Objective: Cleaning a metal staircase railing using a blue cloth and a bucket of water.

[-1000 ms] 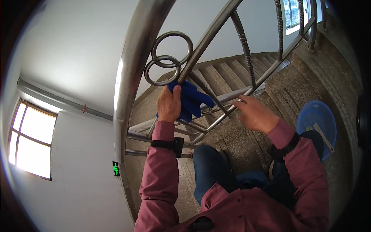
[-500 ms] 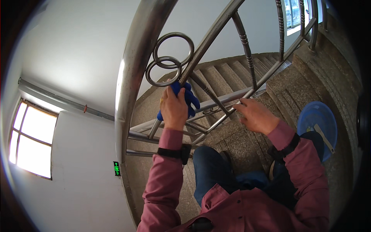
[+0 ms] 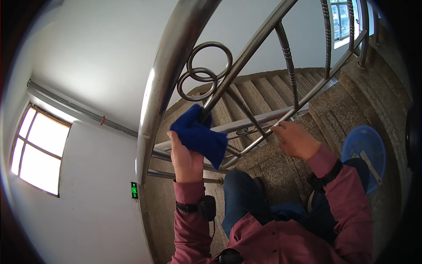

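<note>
Two hands up | left hand [image 3: 187, 158] lowered blue cloth [image 3: 200, 136] off rings [image 3: 204, 72]

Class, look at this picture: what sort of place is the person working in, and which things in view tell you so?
Most likely an indoor stairwell of a building. Stone steps run down past a steel handrail with ring-shaped metalwork, and a window sits in the plain white wall. The left hand holds a blue cloth at the railing.

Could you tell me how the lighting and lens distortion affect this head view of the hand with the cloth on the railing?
In the head view, the window is blown out white; glare streaks the steel handrail; the fisheye bends straight bars and darkens the corners; left hand and blue cloth stay fairly sharp.
</note>
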`<act>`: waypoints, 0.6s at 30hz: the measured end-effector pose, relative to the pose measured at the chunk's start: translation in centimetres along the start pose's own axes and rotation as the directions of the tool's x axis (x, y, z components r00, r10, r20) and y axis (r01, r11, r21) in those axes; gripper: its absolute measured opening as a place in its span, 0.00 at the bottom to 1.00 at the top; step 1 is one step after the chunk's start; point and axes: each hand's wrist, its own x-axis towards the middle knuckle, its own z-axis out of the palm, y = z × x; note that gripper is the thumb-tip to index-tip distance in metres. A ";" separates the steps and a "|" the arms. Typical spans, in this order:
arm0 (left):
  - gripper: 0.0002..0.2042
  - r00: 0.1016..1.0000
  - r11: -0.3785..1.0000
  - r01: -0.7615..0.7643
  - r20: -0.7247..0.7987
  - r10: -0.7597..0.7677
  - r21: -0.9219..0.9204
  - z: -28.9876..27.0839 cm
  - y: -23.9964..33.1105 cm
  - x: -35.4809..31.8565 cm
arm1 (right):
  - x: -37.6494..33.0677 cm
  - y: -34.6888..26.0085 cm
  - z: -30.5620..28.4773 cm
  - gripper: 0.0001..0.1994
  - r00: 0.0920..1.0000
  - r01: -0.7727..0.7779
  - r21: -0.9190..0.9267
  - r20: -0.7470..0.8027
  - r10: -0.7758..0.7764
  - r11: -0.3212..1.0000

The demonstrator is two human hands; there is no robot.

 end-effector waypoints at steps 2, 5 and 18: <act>0.33 0.988 0.989 -0.148 0.037 0.148 0.000 1.3 0.4 -0.5 | -0.1 0.1 0.1 0.27 0.999 -0.029 0.007 0.046 0.029 1.000; 0.32 0.901 0.903 -0.392 -0.124 0.416 0.177 2.3 -0.5 0.3 | -0.4 0.2 0.3 0.29 0.998 -0.031 -0.002 0.050 0.031 1.000; 0.14 0.439 -0.543 -0.551 0.774 0.457 0.633 1.6 -0.6 7.7 | -0.3 -0.1 -0.7 0.29 0.979 -0.119 0.000 0.166 0.118 0.993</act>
